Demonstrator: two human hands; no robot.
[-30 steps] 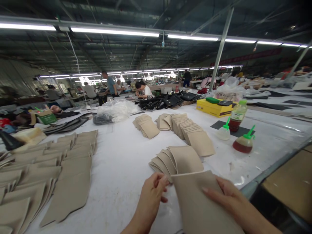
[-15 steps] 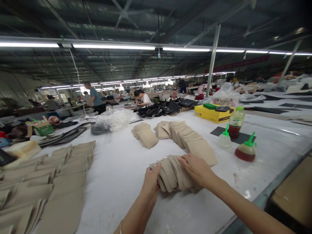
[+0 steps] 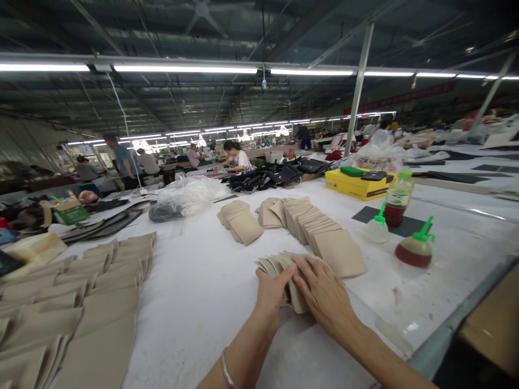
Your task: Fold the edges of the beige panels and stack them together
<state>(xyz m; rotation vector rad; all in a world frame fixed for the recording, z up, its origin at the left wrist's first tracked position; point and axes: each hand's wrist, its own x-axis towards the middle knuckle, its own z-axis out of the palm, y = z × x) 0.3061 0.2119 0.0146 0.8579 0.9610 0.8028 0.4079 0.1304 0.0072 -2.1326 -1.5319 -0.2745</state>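
Matt beige pieces (image 3: pixel 279 266) (cloth-like), glossy bottle (image 3: pixel 416 249)
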